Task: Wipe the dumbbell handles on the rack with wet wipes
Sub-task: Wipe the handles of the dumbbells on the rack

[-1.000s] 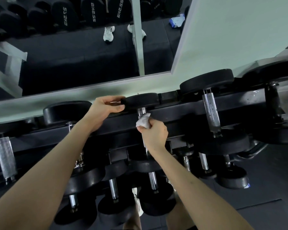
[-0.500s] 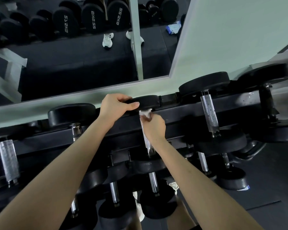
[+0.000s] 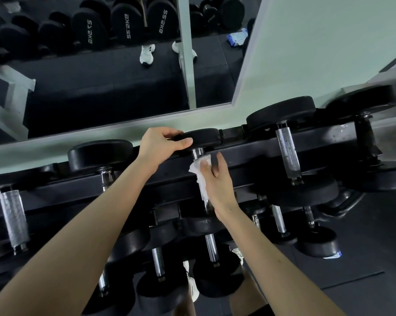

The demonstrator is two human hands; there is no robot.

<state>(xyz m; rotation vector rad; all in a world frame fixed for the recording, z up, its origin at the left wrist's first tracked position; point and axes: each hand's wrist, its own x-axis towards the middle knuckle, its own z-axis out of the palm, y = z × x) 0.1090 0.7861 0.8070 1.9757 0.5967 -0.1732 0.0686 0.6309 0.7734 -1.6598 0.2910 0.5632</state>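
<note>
A black dumbbell rack [image 3: 249,156] runs across the view with black-headed dumbbells on several tiers. My left hand [image 3: 160,144] grips the far head [image 3: 201,135] of a small dumbbell on the top tier. Its chrome handle [image 3: 197,152] shows just below that head. A white wet wipe [image 3: 200,173] is draped along the handle, and my right hand [image 3: 217,181] presses it there with the thumb, the other fingers spread loosely. The lower part of the handle is hidden by the wipe and hand.
More dumbbells with knurled handles sit to the right [image 3: 287,151] and left [image 3: 13,215]. A wall mirror [image 3: 101,83] behind the rack reflects other dumbbells, white shoes and a wipes packet [image 3: 237,38]. Dark rubber flooring [image 3: 363,236] lies at the lower right.
My right hand has loosened from a closed grip around the handle; its fingers now spread and the wipe hangs longer down the handle. My left hand stays on the dumbbell head.
</note>
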